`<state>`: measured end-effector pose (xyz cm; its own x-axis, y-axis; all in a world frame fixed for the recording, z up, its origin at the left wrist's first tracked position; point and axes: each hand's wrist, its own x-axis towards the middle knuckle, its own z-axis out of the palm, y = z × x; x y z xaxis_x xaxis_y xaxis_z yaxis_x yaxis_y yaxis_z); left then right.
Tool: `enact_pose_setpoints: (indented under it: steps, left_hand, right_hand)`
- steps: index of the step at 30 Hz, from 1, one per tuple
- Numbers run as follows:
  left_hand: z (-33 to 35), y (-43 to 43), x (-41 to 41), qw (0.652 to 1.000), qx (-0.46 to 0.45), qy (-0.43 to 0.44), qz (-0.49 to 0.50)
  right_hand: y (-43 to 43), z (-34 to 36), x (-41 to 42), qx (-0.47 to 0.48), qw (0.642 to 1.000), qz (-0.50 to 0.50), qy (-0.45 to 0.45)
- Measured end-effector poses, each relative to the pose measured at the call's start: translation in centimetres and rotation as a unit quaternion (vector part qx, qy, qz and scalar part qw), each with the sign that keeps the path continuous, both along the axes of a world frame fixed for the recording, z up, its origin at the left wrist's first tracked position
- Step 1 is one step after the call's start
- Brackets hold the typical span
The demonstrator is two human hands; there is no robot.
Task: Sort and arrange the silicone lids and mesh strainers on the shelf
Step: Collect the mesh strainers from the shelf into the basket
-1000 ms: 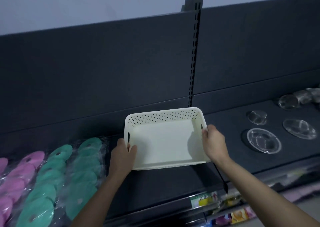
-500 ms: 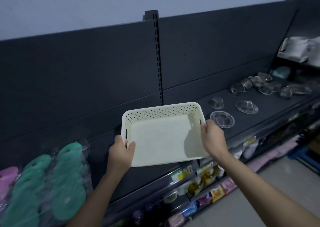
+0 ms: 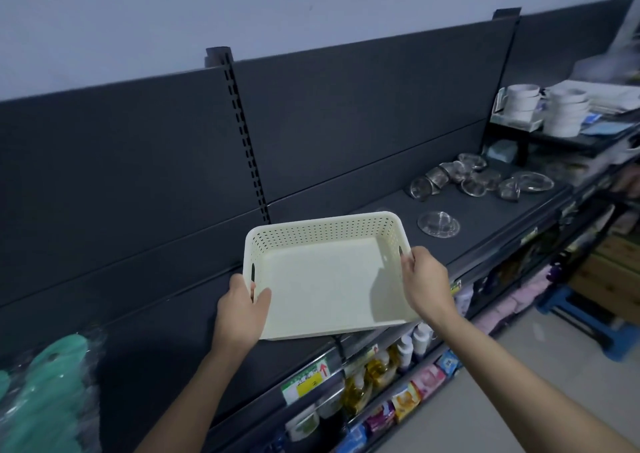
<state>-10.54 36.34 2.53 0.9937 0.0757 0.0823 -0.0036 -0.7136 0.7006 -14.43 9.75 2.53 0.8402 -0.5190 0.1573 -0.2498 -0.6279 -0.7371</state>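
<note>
Dark shelf [image 3: 485,217] lies under both hands. Cream basket [image 3: 329,279] sits betw. them: L hand [image 3: 240,312] curls round its left rim, thumb inside; R hand [image 3: 427,279] grips the right rim. Green silicone lids [image 3: 45,393] well left of L hand; mesh strainers [image 3: 467,179] beyond R hand, up-right.

We ran one head-worn wide-angle view: it looked forward and down, close on the shelf [image 3: 491,218], which ran off toward 2 o'clock.
</note>
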Motion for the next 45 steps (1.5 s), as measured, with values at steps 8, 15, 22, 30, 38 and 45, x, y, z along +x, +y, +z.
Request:
enact_pose_setpoints:
  steps: [8,15,22,30,38,45]
  left_hand:
    - [-1.0,-9.7,3.5,0.999,-0.042,-0.009,0.029]
    - [-0.7,-14.5,5.5,0.992,-0.035,0.017,0.121]
    - [-0.6,-13.9,5.8,0.981,-0.046,0.023,0.185]
    - [-1.3,-9.7,6.3,0.972,-0.031,0.023,0.232]
    - [-2.6,-7.2,6.9,0.96,0.009,0.053,0.276]
    - [-4.1,-7.5,7.9,0.951,0.01,0.08,0.298]
  right_hand:
    - [-10.2,0.7,4.4,0.003,0.999,0.032,0.009]
    - [-15.1,1.4,8.6,-0.006,0.994,0.111,-0.005]
    - [-15.2,0.1,11.7,0.089,0.979,0.182,-0.018]
    - [-14.5,-5.0,13.6,-0.044,0.959,0.242,0.139]
    - [-12.3,-7.5,15.9,-0.116,0.931,0.264,0.225]
    - [-14.0,-7.3,19.0,-0.181,0.93,0.245,0.207]
